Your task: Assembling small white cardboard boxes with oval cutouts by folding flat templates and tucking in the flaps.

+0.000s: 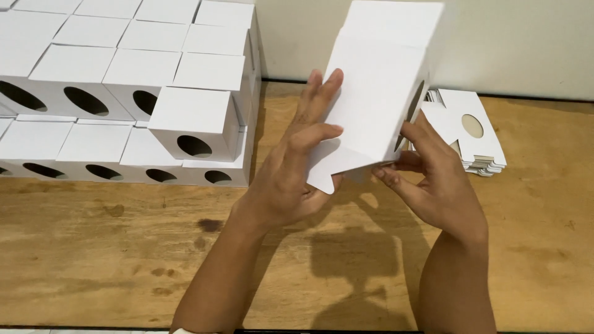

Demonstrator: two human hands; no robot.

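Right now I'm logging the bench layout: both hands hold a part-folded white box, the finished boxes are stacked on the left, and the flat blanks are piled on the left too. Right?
Not quite. The head view shows the flat blanks piled on the right, behind the right hand. The rest holds: left hand and right hand hold the part-folded white box, finished boxes stacked left.

One view only, from camera on person's head. Looks down and forward at wood table (pixel 111 260). Very near: arms come up from bottom edge, hands fill middle of frame. White wall (pixel 507 43) along top right, boxes (pixel 124 80) upper left.
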